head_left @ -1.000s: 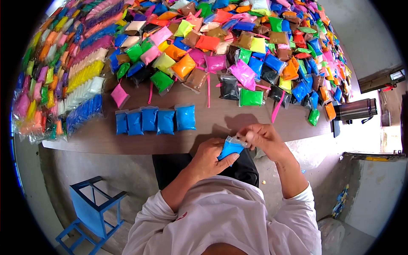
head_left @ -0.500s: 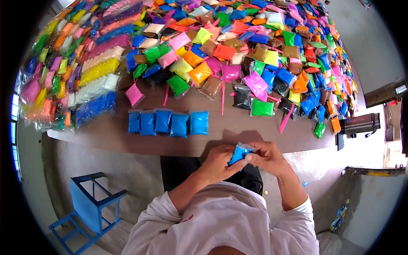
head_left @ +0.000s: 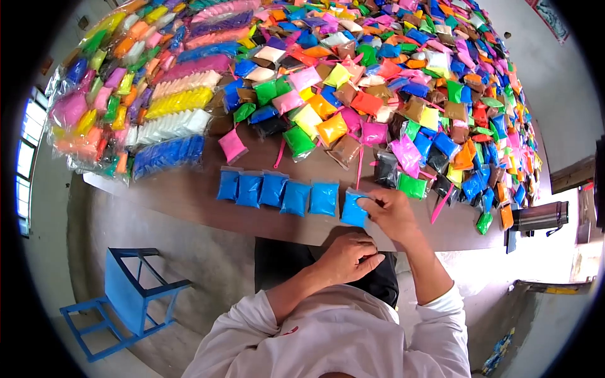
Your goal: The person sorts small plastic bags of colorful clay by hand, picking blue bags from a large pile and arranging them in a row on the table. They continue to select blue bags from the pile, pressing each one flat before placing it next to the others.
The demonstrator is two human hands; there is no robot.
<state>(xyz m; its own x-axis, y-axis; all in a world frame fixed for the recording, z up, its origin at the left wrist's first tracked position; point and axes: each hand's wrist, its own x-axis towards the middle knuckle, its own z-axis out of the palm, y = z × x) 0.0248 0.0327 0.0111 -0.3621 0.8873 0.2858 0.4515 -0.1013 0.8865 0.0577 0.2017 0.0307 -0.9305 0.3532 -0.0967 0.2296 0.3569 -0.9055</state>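
Note:
A blue packet (head_left: pixel 353 208) lies at the right end of a row of similar blue packets (head_left: pixel 273 188) along the table's near side. My right hand (head_left: pixel 389 214) pinches its upper right part between thumb and fingers. Near the table's front edge, my left hand (head_left: pixel 350 257) is held low before my body, fingers loosely curled and thumb apart, with nothing in it. Beyond the row lie a pink packet (head_left: pixel 233 145), a black packet (head_left: pixel 386 169) and a green packet (head_left: pixel 412 185).
Heaped colourful packets (head_left: pixel 353 75) cover the far part of the brown table (head_left: pixel 189 195). Bundled blue packets (head_left: pixel 169 157) lie at the left. A metal flask (head_left: pixel 541 216) is at the right edge, and a blue stool (head_left: pixel 129 296) on the floor at lower left.
My right hand has carried the blue packet forward from my left hand to the row's right end. My left hand has let go of it. The view has shifted, moving the table scene rightward.

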